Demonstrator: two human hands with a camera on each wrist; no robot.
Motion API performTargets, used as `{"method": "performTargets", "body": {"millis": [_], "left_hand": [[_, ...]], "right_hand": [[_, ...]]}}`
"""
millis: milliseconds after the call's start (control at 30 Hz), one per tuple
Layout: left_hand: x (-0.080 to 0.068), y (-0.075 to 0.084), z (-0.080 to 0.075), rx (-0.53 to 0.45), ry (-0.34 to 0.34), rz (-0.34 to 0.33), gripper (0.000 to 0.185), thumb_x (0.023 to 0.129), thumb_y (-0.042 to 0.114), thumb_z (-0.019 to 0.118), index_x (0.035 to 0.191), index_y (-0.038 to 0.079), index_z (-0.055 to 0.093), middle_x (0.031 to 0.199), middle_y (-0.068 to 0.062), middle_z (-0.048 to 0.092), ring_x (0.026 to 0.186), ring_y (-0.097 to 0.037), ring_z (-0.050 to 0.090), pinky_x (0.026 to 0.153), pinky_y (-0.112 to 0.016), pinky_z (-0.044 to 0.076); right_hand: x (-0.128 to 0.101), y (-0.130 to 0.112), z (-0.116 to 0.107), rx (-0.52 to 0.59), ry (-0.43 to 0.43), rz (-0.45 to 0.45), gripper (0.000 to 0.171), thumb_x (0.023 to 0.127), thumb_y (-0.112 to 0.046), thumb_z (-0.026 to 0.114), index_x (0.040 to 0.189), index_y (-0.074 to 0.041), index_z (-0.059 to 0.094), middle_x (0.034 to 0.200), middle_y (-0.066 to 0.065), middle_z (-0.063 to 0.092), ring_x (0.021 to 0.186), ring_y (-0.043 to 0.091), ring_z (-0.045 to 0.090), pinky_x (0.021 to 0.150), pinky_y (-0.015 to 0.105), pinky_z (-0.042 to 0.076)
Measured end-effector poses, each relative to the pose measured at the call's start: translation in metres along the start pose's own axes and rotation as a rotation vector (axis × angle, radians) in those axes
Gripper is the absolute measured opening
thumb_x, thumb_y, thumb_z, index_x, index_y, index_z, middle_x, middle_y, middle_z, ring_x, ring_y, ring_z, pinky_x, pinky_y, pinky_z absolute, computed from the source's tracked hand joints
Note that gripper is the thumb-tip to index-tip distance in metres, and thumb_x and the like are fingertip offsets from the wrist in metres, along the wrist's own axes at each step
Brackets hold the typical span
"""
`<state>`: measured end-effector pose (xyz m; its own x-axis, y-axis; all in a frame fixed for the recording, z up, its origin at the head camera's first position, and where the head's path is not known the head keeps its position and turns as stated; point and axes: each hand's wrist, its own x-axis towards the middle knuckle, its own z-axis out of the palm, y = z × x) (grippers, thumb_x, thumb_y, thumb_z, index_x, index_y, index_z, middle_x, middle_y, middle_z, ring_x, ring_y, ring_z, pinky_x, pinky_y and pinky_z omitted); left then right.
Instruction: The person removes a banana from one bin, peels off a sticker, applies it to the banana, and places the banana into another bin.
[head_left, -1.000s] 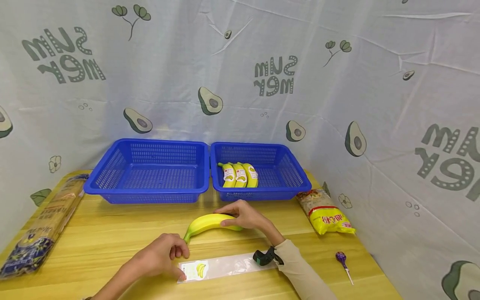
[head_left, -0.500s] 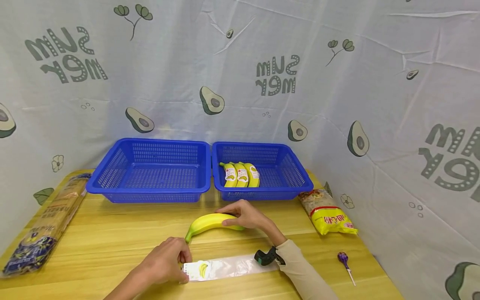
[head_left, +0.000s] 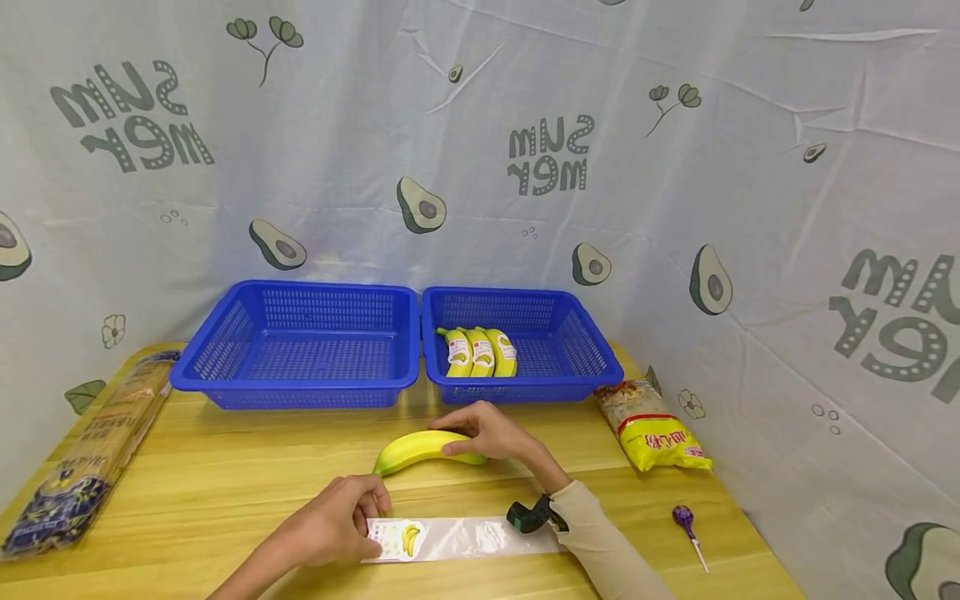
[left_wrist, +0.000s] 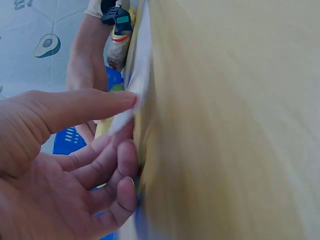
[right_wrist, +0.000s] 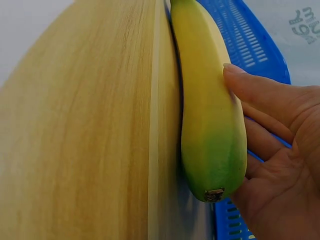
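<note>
A yellow banana (head_left: 416, 448) with a green end lies on the wooden table (head_left: 225, 467). My right hand (head_left: 483, 433) grips its far end, the thumb on top and the fingers curled beneath. The right wrist view shows the banana (right_wrist: 205, 110) close up, resting against my right hand (right_wrist: 250, 120). In front of it lies a flat clear plastic bag (head_left: 465, 537) with a banana label. My left hand (head_left: 345, 525) pinches the bag's labelled left end. In the left wrist view, the thumb and fingers of my left hand (left_wrist: 131, 125) meet on the bag (left_wrist: 142, 60) edge.
Two blue baskets stand at the back. The left basket (head_left: 300, 342) holds nothing, and the right basket (head_left: 592, 367) holds three bagged bananas (head_left: 480, 352). A yellow noodle packet (head_left: 652, 425) and a purple lollipop (head_left: 686, 525) lie to the right. A long packet (head_left: 82, 450) lies along the left edge.
My left hand has shifted a little to the right and taken the bag's labelled end between thumb and fingers. The bag moved slightly right with it. My right hand stays on the banana.
</note>
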<state>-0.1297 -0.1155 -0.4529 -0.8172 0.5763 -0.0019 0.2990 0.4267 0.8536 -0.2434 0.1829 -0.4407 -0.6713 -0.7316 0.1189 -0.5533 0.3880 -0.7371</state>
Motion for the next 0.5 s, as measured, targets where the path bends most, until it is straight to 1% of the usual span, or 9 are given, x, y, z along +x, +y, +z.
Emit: {"method": "performTargets", "body": {"millis": [100, 167, 233, 367, 500], "left_hand": [[0.0024, -0.0011, 0.0001, -0.092, -0.010, 0.000, 0.032, 0.079, -0.009, 0.089, 0.101, 0.002, 0.069, 0.081, -0.001, 0.064, 0.072, -0.012, 0.059, 0.065, -0.023, 0.052], [0.0038, -0.0015, 0.0005, -0.124, 0.005, 0.022, 0.024, 0.081, -0.008, 0.088, 0.098, 0.001, 0.073, 0.080, 0.000, 0.066, 0.072, -0.010, 0.061, 0.065, -0.022, 0.054], [0.0046, -0.0016, 0.0009, -0.129, 0.025, 0.054, 0.017, 0.083, -0.006, 0.087, 0.094, 0.001, 0.077, 0.079, 0.001, 0.067, 0.072, -0.007, 0.061, 0.065, -0.022, 0.054], [0.0055, -0.0020, 0.0011, -0.106, 0.058, 0.111, 0.005, 0.091, 0.000, 0.083, 0.090, 0.004, 0.081, 0.079, 0.005, 0.072, 0.071, -0.002, 0.061, 0.064, -0.022, 0.054], [0.0062, -0.0026, 0.0009, -0.115, 0.067, 0.134, 0.007, 0.095, 0.003, 0.080, 0.089, 0.005, 0.082, 0.080, 0.003, 0.076, 0.069, 0.000, 0.060, 0.062, -0.021, 0.052]], "right_hand": [[0.0000, -0.0007, -0.0006, 0.022, -0.006, -0.002, 0.038, 0.098, -0.003, 0.079, 0.134, 0.008, 0.071, 0.133, 0.020, 0.073, 0.121, 0.020, 0.071, 0.100, 0.024, 0.057], [0.0000, -0.0011, -0.0014, 0.037, -0.007, -0.003, 0.039, 0.098, -0.003, 0.079, 0.134, 0.008, 0.070, 0.133, 0.020, 0.073, 0.123, 0.025, 0.071, 0.101, 0.025, 0.058], [0.0003, -0.0009, -0.0023, 0.051, -0.008, -0.008, 0.040, 0.098, -0.002, 0.078, 0.135, 0.009, 0.069, 0.134, 0.021, 0.073, 0.125, 0.029, 0.070, 0.102, 0.027, 0.058], [0.0004, 0.0001, -0.0039, 0.083, -0.007, -0.024, 0.039, 0.099, -0.001, 0.076, 0.136, 0.011, 0.068, 0.136, 0.024, 0.071, 0.130, 0.037, 0.067, 0.106, 0.035, 0.057], [-0.0001, -0.0005, -0.0046, 0.131, -0.011, -0.041, 0.039, 0.100, 0.002, 0.074, 0.136, 0.014, 0.066, 0.137, 0.028, 0.068, 0.132, 0.042, 0.065, 0.108, 0.042, 0.056]]}}
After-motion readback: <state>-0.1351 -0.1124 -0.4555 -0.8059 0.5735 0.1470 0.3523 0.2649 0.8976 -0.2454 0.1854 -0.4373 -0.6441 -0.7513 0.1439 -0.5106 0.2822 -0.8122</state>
